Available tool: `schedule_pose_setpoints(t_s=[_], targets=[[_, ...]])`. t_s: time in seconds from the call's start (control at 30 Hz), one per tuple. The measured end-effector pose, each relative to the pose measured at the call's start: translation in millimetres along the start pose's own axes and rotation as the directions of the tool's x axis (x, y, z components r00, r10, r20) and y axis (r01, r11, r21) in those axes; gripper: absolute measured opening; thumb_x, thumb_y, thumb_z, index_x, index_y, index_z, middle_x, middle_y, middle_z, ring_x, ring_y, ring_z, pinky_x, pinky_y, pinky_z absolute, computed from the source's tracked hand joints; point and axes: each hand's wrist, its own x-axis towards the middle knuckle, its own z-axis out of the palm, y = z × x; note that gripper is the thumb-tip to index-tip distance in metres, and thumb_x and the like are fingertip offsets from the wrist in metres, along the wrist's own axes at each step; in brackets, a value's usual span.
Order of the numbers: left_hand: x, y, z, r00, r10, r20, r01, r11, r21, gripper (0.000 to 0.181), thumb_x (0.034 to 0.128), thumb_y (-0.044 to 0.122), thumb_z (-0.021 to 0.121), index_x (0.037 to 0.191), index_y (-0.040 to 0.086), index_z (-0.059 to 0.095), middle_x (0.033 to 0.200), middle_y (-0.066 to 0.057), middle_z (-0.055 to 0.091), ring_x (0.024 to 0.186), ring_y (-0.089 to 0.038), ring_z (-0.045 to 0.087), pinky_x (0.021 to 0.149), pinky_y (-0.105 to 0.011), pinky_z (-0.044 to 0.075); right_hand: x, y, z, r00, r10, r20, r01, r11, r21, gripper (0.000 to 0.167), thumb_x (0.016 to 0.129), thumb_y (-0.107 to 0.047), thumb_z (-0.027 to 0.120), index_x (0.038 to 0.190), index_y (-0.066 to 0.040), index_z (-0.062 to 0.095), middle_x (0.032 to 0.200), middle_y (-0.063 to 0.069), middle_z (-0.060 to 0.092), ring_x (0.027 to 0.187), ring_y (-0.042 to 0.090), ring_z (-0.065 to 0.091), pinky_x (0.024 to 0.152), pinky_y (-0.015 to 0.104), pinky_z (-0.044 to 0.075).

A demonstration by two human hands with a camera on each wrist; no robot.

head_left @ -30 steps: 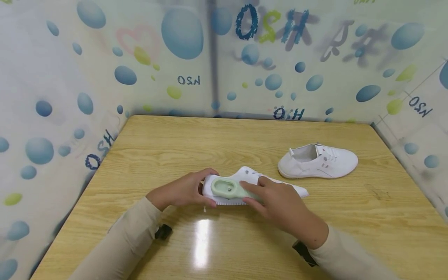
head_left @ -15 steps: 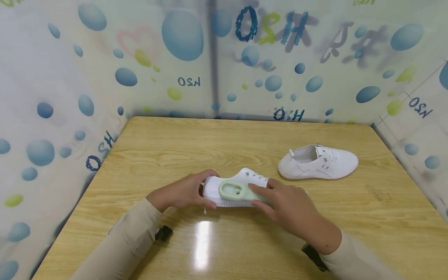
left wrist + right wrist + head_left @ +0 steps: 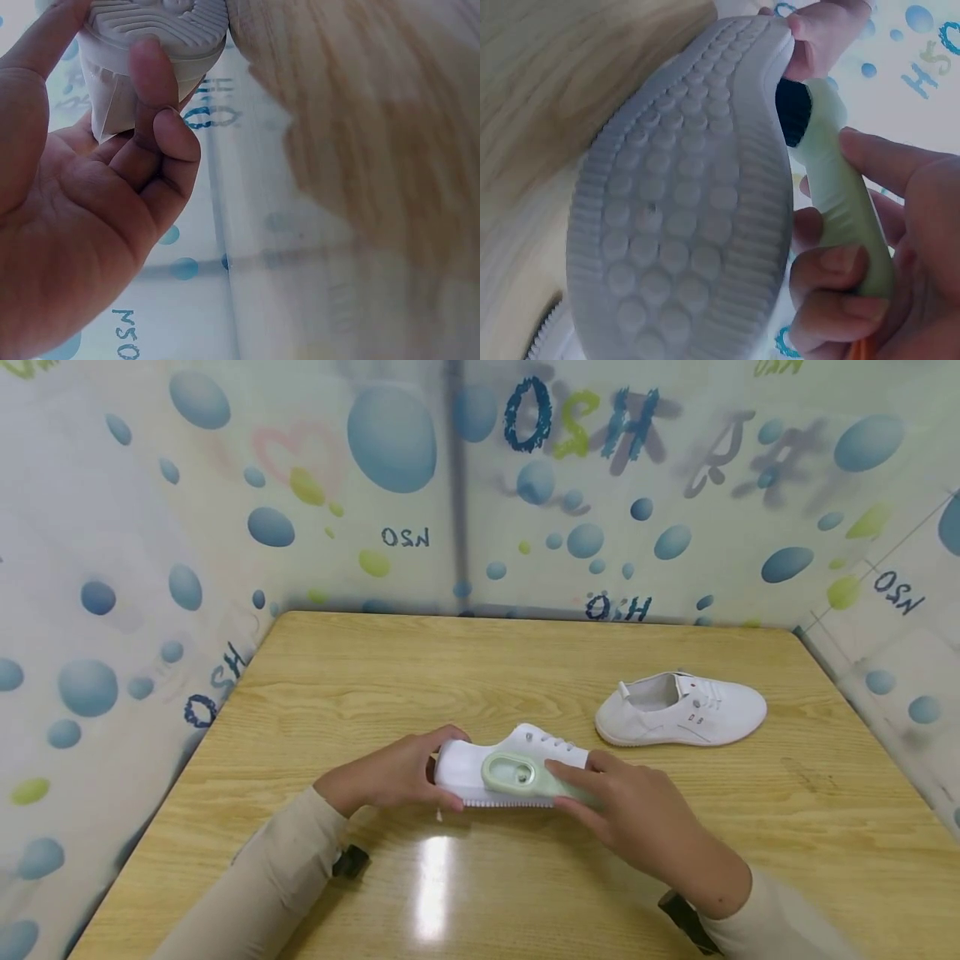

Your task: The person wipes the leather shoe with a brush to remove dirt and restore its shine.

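A white lace-up shoe [image 3: 465, 767] is held tilted on its side above the table, its side turned up. My left hand [image 3: 397, 770] grips it by the heel, and in the left wrist view the fingers [image 3: 154, 71] press the ridged sole. In my right hand [image 3: 637, 810] is a pale green brush [image 3: 517, 774], its head lying against the shoe's side. Dark bristles [image 3: 793, 111] touch the upper in the right wrist view, where the studded sole [image 3: 675, 202] faces the camera. The right hand's fingers curl round the brush handle [image 3: 851, 217], index finger stretched along it.
A second white shoe [image 3: 682, 710] stands upright on the wooden table [image 3: 420, 660], behind and to the right, toe pointing right. A bubble-patterned curtain [image 3: 495, 485] encloses the table at the back and sides. Dark wrist devices [image 3: 350, 862] hang under both forearms.
My right hand and the brush have slid along the shoe's side, rightward from near the heel toward the middle. The left hand keeps its hold on the heel.
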Motion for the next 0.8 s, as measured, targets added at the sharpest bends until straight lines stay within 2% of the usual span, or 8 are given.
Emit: schedule_pose_setpoints(t_s=[0.33,0.67,0.8], targets=[[-0.3,-0.1,-0.3,1.0,-0.014,-0.007,0.014,1.0,-0.008,0.073,0.0765,0.028,0.088,0.135,0.016,0.046,0.117,-0.005,0.062,0.091,-0.016,0.066,0.078,-0.028,0.055,11.1,-7.0,11.0,0.996,-0.063,-0.064,0.059,0.996,-0.064,0.04,0.088,-0.044,0.074,0.126,-0.032,0.069,0.086,-0.001,0.06,0.055,0.006,0.042,0.048,0.023,0.034],[-0.3,0.6,0.2,0.999,-0.033,-0.008,0.033,0.999,0.007,0.073,0.0758,0.03,0.088,0.135,0.017,0.046,0.116,-0.004,0.061,0.091,-0.016,0.065,0.08,-0.03,0.054,-2.9,4.6,-6.0,0.999,0.033,0.029,-0.032,0.999,-0.037,0.041,0.088,-0.044,0.073,0.127,-0.034,0.069,0.086,-0.004,0.058,0.056,0.004,0.037,0.049,0.022,0.032],[-0.5,1.0,0.0,0.999,-0.032,-0.01,0.033,0.999,0.026,0.074,0.0761,0.031,0.088,0.135,0.017,0.046,0.116,-0.004,0.062,0.091,-0.016,0.065,0.081,-0.031,0.054,-6.7,9.3,-13.6,0.998,0.044,0.051,-0.043,0.999,-0.027,0.039,0.09,-0.044,0.072,0.128,-0.035,0.068,0.085,-0.006,0.057,0.057,0.004,0.037,0.049,0.022,0.032]])
